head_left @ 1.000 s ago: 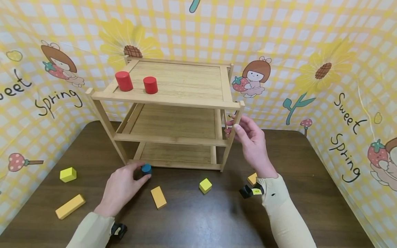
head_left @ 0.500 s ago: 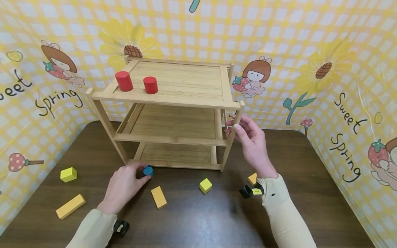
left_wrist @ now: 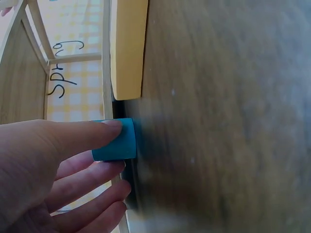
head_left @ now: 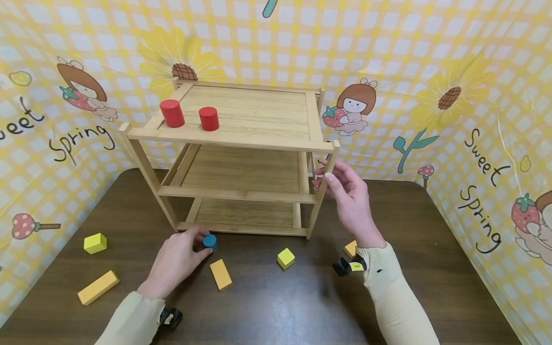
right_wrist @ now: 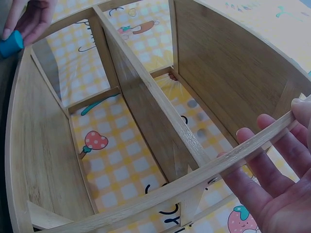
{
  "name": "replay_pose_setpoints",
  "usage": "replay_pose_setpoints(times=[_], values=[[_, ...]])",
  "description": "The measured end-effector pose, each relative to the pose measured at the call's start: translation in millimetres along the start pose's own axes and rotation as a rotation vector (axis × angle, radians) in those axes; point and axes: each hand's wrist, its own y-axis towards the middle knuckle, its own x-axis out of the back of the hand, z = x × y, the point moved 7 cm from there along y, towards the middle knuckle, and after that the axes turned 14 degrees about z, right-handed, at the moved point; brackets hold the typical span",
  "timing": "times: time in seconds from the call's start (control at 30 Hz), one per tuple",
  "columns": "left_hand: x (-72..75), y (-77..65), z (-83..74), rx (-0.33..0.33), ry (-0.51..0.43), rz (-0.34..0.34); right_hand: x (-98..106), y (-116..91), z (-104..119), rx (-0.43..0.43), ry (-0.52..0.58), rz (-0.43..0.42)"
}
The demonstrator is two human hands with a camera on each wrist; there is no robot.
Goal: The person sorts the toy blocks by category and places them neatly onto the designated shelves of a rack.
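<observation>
Between its thumb and fingers my left hand (head_left: pixel 174 260) pinches a small blue cylinder block (head_left: pixel 210 241), just in front of the shelf's lower left front. In the left wrist view the blue block (left_wrist: pixel 119 146) is at or close to the tabletop; I cannot tell if it touches. My right hand (head_left: pixel 352 199) grips the right front post of a three-tier wooden shelf (head_left: pixel 258 117), thumb in front and fingers behind. Two red cylinder blocks, a larger one (head_left: pixel 172 114) and a smaller one (head_left: pixel 209 119), stand on the top tier, towards its left.
On the dark table (head_left: pixel 258 306) lie an orange block (head_left: pixel 221 275) near my left hand, a yellow-green cube (head_left: pixel 285 258), another yellow-green block (head_left: pixel 95 243) and a long orange block (head_left: pixel 98 287) at left. One more orange block (head_left: pixel 351 248) is partly behind my right wrist.
My left hand and the blue cylinder block have shifted slightly right and towards me. The right hand, the shelf and the other blocks have stayed in place.
</observation>
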Motion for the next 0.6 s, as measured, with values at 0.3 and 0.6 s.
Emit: replay_pose_setpoints(times=[0.3, 0.6], values=[[3.8, 0.9, -4.9, -0.03, 0.018, -0.014, 0.0, 1.2, 1.0, 0.0, -0.004, 0.0], [9.3, -1.1, -12.4, -0.055, 0.01, -0.042, -0.1, 0.2, 0.9, -0.008, -0.017, 0.012]])
